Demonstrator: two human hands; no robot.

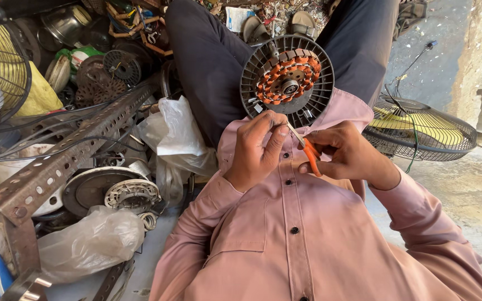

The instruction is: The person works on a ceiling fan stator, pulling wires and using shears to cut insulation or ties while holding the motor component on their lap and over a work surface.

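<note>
Fingers of the left hand (258, 147) pinch something thin, probably a wire, at the lower edge of the fan motor (287, 81) on the lap; the right hand (348, 155) grips orange-handled scissors (307, 147). A slipping blade could nick fingertips or copper windings.

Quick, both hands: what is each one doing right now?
Left hand: closed, fingers pinching something small by the fan motor stator; what it is cannot be told.
Right hand: closed on orange-handled scissors.

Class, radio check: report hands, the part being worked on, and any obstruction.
Left hand pinching something small at the fan motor rim. Right hand gripping orange-handled scissors. Motor propped on lap. Nothing blocking.
</note>
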